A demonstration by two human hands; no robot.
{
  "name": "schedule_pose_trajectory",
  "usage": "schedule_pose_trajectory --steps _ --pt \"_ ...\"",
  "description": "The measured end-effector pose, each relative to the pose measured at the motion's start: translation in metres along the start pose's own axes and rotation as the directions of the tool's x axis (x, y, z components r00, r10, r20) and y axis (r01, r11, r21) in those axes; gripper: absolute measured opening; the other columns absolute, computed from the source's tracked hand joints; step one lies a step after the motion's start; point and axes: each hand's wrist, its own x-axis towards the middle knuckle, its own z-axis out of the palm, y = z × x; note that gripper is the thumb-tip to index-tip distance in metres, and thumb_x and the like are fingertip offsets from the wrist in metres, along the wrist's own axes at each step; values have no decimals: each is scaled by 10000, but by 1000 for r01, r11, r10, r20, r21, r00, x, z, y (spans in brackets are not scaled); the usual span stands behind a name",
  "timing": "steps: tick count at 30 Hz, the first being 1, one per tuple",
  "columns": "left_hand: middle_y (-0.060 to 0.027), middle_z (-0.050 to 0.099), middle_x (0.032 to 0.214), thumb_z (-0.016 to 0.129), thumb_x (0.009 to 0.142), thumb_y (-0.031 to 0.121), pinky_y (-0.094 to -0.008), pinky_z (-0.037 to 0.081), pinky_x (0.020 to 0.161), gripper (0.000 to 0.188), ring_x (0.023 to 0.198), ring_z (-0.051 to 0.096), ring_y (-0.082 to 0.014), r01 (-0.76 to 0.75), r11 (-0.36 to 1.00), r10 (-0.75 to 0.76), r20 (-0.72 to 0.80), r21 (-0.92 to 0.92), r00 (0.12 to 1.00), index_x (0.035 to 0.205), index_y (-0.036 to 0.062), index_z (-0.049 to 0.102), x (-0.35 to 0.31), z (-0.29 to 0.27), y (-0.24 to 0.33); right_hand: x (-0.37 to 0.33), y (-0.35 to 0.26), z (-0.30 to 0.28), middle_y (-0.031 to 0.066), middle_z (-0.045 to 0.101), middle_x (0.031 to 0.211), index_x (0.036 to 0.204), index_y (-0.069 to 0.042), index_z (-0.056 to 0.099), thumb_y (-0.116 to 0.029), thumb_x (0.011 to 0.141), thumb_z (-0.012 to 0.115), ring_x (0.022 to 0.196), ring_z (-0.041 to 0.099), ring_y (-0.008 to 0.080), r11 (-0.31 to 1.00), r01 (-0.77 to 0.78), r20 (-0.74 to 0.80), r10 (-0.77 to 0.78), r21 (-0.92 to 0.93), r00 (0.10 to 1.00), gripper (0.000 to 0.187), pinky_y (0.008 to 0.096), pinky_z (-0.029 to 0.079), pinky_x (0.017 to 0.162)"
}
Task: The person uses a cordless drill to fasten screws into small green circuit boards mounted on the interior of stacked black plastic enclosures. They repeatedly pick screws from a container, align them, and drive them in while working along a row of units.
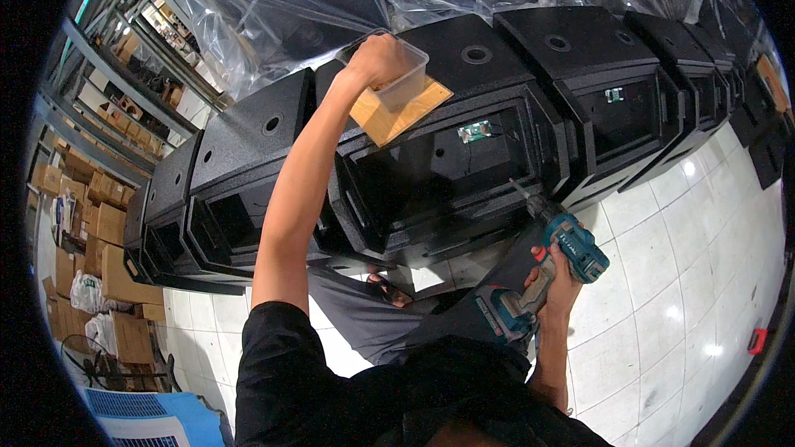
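Note:
My left hand reaches down into a clear plastic tub. Its fingers are curled together inside, and whatever they grip is hidden. Under the tub lies a small wooden board, resting on top of a black speaker cabinet with an open front. My right hand is wrapped around the grip of a teal and black cordless drill. The drill's bit points up and left, near the lower right of the cabinet's opening. A small green circuit board shows inside that opening.
More black cabinets stand in a row on both sides. Plastic-wrapped stacks rise behind them. Cardboard boxes and metal racking are at the left. A red object lies on the white tiled floor at the right.

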Motion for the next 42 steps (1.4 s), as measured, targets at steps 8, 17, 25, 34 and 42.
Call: schedule_pose_trajectory --steps 8,17,25,34,42 --pt "-89 681 804 609 825 26 -294 536 660 152 712 649 -135 -107 708 -280 -416 -698 865 935 -61 664 -57 10 -8 -3 1 5 115 642 770 1085 -26 548 -146 884 579 431 546 159 1000 -24 23 24 -10 999 236 287 475 386" --pt "-177 684 916 614 856 -13 -360 584 694 122 772 687 -238 24 -278 -130 62 -960 990 968 -50 646 -176 106 58 -8 -10 0 198 641 801 1019 91 542 -216 846 545 438 553 196 995 -102 415 85 19 906 352 320 496 413" --pt "-165 686 863 637 822 -56 -358 588 667 132 717 691 -239 37 -330 -135 85 -943 987 953 -55 655 -193 106 41 -14 -9 8 203 648 801 995 96 552 -231 827 570 439 577 184 999 -53 478 45 3 877 368 301 503 397" --pt "-171 684 828 679 794 -45 -373 591 648 121 697 692 -242 82 -255 -84 106 -963 991 914 -64 673 -195 104 37 -12 -4 9 192 656 760 966 68 579 -202 803 599 422 586 171 997 -71 486 41 43 873 316 312 525 384" --pt "-177 682 745 691 783 -39 -341 589 615 91 646 689 -241 234 49 84 238 -971 968 862 -82 685 -185 90 26 -5 -4 -15 188 664 811 1026 61 586 -156 766 628 471 579 187 975 -196 523 219 -100 823 341 303 501 447"
